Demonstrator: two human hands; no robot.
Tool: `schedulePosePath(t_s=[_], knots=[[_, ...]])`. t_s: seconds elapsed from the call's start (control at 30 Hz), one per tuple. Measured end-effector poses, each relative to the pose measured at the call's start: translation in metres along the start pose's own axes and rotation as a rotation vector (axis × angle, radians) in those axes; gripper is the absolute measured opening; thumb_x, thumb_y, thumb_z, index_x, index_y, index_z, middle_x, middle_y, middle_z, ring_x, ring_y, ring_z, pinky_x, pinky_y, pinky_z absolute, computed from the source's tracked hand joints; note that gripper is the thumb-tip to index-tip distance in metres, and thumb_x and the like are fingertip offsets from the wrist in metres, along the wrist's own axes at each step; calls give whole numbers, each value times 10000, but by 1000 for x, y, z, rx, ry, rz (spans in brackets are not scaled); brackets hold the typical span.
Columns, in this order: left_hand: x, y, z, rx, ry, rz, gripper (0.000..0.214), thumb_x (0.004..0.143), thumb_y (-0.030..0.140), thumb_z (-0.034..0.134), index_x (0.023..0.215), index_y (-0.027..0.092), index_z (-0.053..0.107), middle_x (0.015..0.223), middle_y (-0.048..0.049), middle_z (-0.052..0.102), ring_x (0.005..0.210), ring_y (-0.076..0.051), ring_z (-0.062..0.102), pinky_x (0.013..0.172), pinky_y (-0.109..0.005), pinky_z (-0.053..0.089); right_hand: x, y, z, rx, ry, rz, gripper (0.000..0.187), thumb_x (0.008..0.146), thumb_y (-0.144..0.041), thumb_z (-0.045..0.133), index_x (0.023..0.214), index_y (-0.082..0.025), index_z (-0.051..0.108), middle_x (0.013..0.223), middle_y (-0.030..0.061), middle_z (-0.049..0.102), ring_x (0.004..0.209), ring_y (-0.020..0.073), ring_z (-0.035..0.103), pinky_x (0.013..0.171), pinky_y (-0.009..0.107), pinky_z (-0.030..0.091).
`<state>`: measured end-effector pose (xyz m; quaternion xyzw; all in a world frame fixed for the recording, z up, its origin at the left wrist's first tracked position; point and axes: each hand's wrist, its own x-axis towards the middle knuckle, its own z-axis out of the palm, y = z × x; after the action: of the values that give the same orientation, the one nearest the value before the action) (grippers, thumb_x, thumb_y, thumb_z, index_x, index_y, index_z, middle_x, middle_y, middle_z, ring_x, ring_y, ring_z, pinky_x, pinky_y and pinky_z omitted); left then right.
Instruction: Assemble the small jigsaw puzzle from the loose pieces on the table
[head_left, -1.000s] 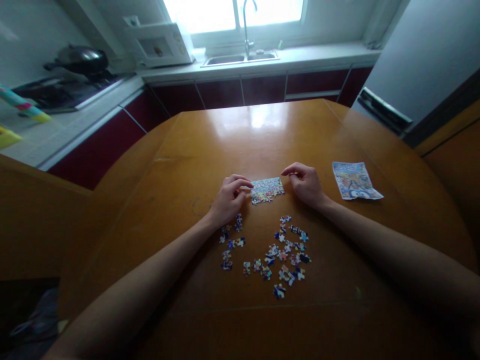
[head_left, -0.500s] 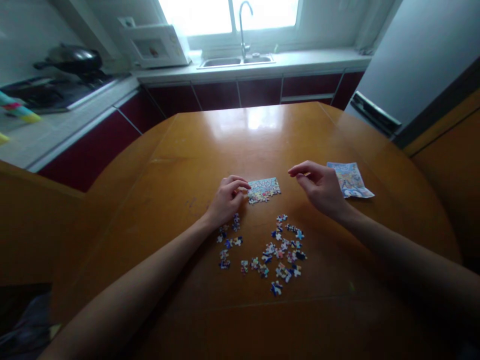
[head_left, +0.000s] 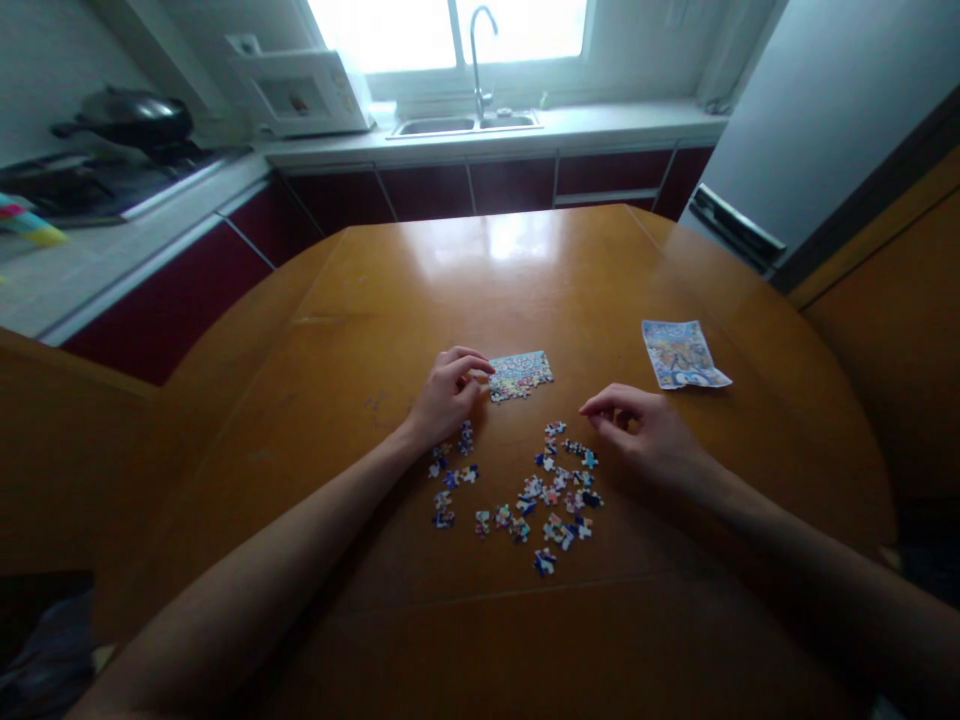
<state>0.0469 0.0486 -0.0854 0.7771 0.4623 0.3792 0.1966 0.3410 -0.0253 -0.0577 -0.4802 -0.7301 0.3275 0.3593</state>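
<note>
A partly joined jigsaw puzzle (head_left: 520, 376) lies flat on the table, its near edge uneven. My left hand (head_left: 448, 392) rests at its left side, fingers loosely bent and apart, the fingertips at the puzzle's edge. To the right and nearer me, my right hand (head_left: 637, 425) hovers with curled fingers and a small gap to the thumb; I see nothing held there. Just left of its fingertips begins a scatter of loose puzzle pieces (head_left: 553, 495). A smaller group of pieces (head_left: 444, 508) lies below my left wrist.
A creased picture sheet (head_left: 684, 352) lies on the wooden table (head_left: 420, 300) at the right. Beyond the table's far edge run a counter with a sink (head_left: 435, 126) and a white microwave (head_left: 300, 95). A pan (head_left: 131, 115) stands on the stove at far left.
My right hand has come down and toward me, from beside the picture sheet to beside the loose pieces. My left hand stays at the puzzle's edge. The whole view has shifted slightly.
</note>
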Motion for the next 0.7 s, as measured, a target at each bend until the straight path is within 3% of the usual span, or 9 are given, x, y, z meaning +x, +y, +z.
schedulePosePath(t_s=[0.17,0.27,0.47,0.7], knots=[[0,0,1,8,-6,2,303,800,27,491,907,203,714,1041,-63,649,1050,-223,565,913,-413,474,-5,-5,10,-52,-166,-97,109,897,-164,623,892,-205,724,880,55,679,798,171,610,713,323,506],[0,-1,1,7,1,0,288,808,38,500,903,205,714,1033,-62,650,1053,-224,562,917,-413,471,-6,-3,12,-107,-202,-136,153,912,-130,588,915,-201,723,915,65,680,866,182,622,789,347,516],[0,2,1,-1,-2,-5,289,805,40,493,897,202,714,1023,-62,647,1042,-221,560,911,-410,475,-5,-2,6,-184,-256,-188,142,928,-146,585,910,-203,714,894,61,681,828,175,611,766,339,513],[0,2,1,-22,-7,-8,279,813,53,497,892,210,713,1025,-61,646,1035,-218,563,893,-396,483,-11,-9,8,-221,-515,-442,172,966,-203,565,905,-235,722,900,39,678,824,157,585,747,310,495]])
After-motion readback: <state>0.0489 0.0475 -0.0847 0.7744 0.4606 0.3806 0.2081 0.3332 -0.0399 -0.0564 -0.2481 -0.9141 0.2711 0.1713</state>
